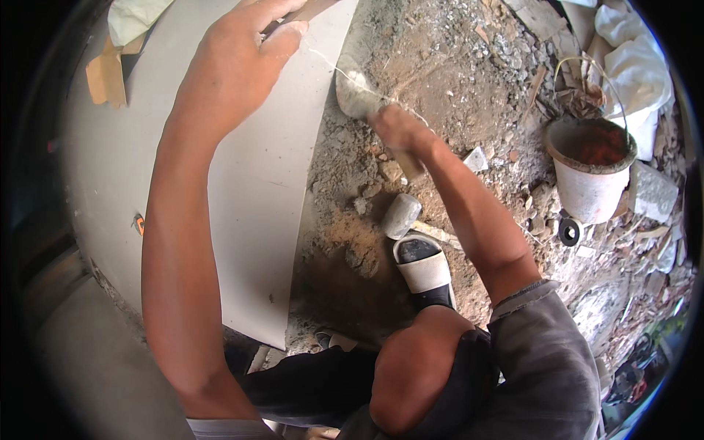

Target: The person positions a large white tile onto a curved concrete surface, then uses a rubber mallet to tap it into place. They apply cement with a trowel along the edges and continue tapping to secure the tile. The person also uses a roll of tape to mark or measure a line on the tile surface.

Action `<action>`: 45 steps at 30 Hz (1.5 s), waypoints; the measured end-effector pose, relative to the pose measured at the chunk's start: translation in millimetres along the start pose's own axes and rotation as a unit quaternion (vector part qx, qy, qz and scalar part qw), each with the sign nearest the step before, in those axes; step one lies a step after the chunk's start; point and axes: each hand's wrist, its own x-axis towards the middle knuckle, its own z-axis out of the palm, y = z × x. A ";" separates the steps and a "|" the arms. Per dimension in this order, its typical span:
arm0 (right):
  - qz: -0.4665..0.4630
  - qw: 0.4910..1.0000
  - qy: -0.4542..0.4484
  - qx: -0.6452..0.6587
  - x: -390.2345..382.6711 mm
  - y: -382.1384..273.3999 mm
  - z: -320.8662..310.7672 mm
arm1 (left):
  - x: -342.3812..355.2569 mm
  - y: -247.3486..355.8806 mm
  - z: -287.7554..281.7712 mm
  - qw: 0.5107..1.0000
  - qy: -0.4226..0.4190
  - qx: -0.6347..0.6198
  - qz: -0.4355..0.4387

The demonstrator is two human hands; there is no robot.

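Fingers [284, 42] of my left hand [231, 70] were closed on a brown piece [315, 9] at the head view's upper edge, over the large pale slab [257, 198]. A thin white string [323, 57] slanted from there toward my right hand [398, 128], blurred, its fingers curled around a light handle [408, 164] that stuck out below. Beyond that hand, a rounded greyish-white piece [356, 94] lay by the slab's edge; I could not tell whether it joined the handle. Near my sandal [425, 273] sat a mallet [402, 215]. To the right, a white bucket [590, 180] stood on the rubble ground [440, 66].
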 end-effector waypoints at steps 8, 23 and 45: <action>0.126 0.978 0.016 0.168 -59.7 -59.8 112.1 | 15.9 -59.5 50.1 0.999 0.043 0.003 0.015; 0.077 0.975 0.057 0.198 -161.7 -63.5 128.4 | -272.9 -182.5 28.3 0.957 0.044 0.014 -0.286; 0.019 0.932 -0.083 -0.352 -197.5 -96.9 119.0 | -531.0 -228.3 42.2 0.934 0.036 0.015 -0.356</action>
